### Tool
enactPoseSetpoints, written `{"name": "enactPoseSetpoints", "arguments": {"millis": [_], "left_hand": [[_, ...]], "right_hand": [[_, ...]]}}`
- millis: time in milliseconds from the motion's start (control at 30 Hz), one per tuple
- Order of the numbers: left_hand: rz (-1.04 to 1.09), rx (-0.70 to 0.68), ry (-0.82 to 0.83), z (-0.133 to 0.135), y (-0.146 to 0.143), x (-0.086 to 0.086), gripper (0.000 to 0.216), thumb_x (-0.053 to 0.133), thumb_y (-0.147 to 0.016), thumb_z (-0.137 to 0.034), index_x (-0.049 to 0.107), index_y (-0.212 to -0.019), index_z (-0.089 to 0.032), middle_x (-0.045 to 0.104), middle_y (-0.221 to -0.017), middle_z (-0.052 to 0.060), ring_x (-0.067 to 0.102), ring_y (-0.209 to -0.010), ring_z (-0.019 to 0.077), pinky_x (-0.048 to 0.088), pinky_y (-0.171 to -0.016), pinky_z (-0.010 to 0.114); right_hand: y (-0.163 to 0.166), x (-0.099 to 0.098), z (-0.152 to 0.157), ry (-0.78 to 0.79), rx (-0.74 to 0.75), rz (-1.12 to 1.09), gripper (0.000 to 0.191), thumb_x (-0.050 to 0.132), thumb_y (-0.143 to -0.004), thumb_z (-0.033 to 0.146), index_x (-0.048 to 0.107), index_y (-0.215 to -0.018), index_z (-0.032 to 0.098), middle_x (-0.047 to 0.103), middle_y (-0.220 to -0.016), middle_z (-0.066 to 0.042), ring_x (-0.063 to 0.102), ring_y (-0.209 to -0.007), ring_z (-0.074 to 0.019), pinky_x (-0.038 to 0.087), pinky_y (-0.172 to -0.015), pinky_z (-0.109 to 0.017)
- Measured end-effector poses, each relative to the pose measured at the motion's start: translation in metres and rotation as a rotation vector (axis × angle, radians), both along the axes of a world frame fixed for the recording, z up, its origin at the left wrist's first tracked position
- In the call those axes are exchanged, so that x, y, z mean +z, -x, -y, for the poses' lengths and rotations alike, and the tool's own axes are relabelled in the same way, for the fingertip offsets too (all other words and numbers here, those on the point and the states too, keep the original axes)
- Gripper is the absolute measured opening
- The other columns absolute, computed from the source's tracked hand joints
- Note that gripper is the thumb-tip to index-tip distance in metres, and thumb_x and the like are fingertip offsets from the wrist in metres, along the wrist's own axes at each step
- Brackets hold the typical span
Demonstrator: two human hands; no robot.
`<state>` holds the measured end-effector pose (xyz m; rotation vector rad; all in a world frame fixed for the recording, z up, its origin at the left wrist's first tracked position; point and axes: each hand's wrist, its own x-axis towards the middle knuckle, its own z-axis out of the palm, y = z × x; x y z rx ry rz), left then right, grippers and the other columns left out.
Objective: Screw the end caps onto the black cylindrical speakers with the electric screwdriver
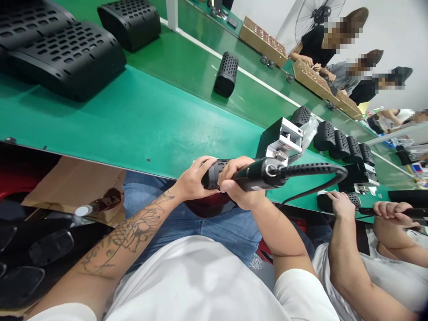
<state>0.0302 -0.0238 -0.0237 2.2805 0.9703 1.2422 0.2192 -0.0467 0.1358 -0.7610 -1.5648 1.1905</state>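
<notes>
My left hand (pixel 195 179) is wrapped around the end of a black perforated housing (pixel 213 173) at the near edge of the green bench. Closed round a corded black electric screwdriver (pixel 259 174), my right hand (pixel 238 182) is right beside that housing. The screwdriver lies roughly level, its cable leaving from the back end toward the right. Its tip is hidden behind my fingers, so contact with the housing cannot be seen. Just beyond the tool stands a screw feeder (pixel 282 140) with a silver front.
Large black perforated housings (pixel 76 58) stand at the left, and a smaller one (pixel 227 73) sits on the green belt (pixel 187 67). More housings (pixel 341 145) line up at right. A co-worker's hands (pixel 344 203) hold a housing and a screwdriver nearby. A bottle (pixel 100 204) lies below the bench.
</notes>
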Motion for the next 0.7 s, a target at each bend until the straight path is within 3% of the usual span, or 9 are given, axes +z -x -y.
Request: {"name": "enactPoseSetpoints", "arguments": {"millis": [100,167,233,333,400,467,567,633,700], "left_hand": [[-0.006,0.273,-0.095,0.049,-0.013,-0.004,0.126,0.098,-0.092,-0.064,0.03,-0.19,-0.022,0.061,-0.165,0.029,0.071,-0.15,0.0521,0.068,-0.121,0.071],[-0.035,0.348,-0.107,0.09,-0.022,-0.011,0.14,0.101,-0.087,-0.067,0.023,-0.193,-0.019,0.055,-0.169,0.033,0.067,-0.154,0.057,0.069,-0.118,0.073],[-0.074,0.3,-0.088,0.126,-0.031,-0.018,0.133,0.098,-0.09,-0.055,0.022,-0.195,-0.023,0.05,-0.176,0.033,0.066,-0.156,0.0572,0.071,-0.116,0.075],[-0.104,0.066,-0.102,0.148,-0.046,-0.022,0.117,0.088,-0.092,-0.032,0.03,-0.194,-0.031,0.062,-0.174,0.025,0.076,-0.147,0.0497,0.078,-0.108,0.067],[-0.134,-0.16,-0.156,0.139,-0.056,-0.014,0.106,0.083,-0.091,-0.021,0.045,-0.189,-0.033,0.073,-0.168,0.019,0.082,-0.142,0.0441,0.081,-0.107,0.058],[-0.22,-0.32,-0.235,0.117,-0.067,0.005,0.09,0.078,-0.093,-0.012,0.06,-0.177,-0.037,0.077,-0.166,0.013,0.083,-0.141,0.0373,0.079,-0.113,0.051],[-0.42,-0.34,-0.291,0.074,-0.078,0.047,0.081,0.072,-0.1,-0.01,0.061,-0.172,-0.044,0.069,-0.178,0.004,0.076,-0.154,0.03,0.066,-0.132,0.052],[-0.526,-0.279,-0.209,0.044,-0.082,0.075,0.086,0.081,-0.097,-0.017,0.057,-0.177,-0.038,0.065,-0.181,0.011,0.067,-0.164,0.0375,0.052,-0.141,0.063],[-0.603,-0.252,-0.111,0.015,-0.084,0.097,0.094,0.096,-0.088,-0.031,0.061,-0.175,-0.026,0.072,-0.167,0.023,0.07,-0.154,0.0501,0.048,-0.137,0.073]], "right_hand": [[-0.017,0.013,0.009,-0.069,-0.048,-0.058,0.052,0.1,-0.085,0.07,0.066,-0.088,0.03,0.066,-0.061,0.007,0.063,-0.048,-0.0163,0.062,-0.053,-0.036],[-0.04,0.027,0.008,-0.146,-0.175,-0.143,0.043,0.092,-0.095,0.065,0.067,-0.093,0.03,0.063,-0.059,0.01,0.059,-0.042,-0.0149,0.059,-0.049,-0.034],[-0.071,0.042,-0.005,-0.245,-0.405,-0.191,0.041,0.09,-0.097,0.064,0.066,-0.097,0.031,0.06,-0.058,0.012,0.056,-0.04,-0.0134,0.055,-0.047,-0.031],[-0.127,0.053,-0.041,-0.363,-0.783,-0.13,0.048,0.094,-0.091,0.07,0.066,-0.097,0.031,0.059,-0.06,0.012,0.058,-0.044,-0.014,0.054,-0.05,-0.033],[-0.161,0.048,-0.067,-0.381,-0.93,-0.08,0.047,0.095,-0.09,0.07,0.068,-0.091,0.032,0.063,-0.061,0.01,0.058,-0.048,-0.0152,0.054,-0.053,-0.036],[-0.187,0.037,-0.088,-0.367,-0.983,-0.056,0.045,0.096,-0.088,0.07,0.07,-0.087,0.034,0.065,-0.06,0.009,0.055,-0.049,-0.0156,0.052,-0.056,-0.04],[-0.208,0.016,-0.103,-0.325,-0.973,-0.08,0.048,0.099,-0.08,0.076,0.071,-0.084,0.037,0.065,-0.057,0.011,0.048,-0.048,-0.015,0.048,-0.058,-0.043],[-0.212,0.005,-0.103,-0.281,-0.962,-0.112,0.05,0.1,-0.075,0.078,0.07,-0.083,0.039,0.065,-0.057,0.011,0.047,-0.048,-0.0154,0.046,-0.059,-0.046],[-0.212,-0.002,-0.099,-0.237,-0.949,-0.124,0.05,0.1,-0.075,0.077,0.069,-0.083,0.039,0.065,-0.056,0.011,0.046,-0.049,-0.0161,0.046,-0.061,-0.047]]}}
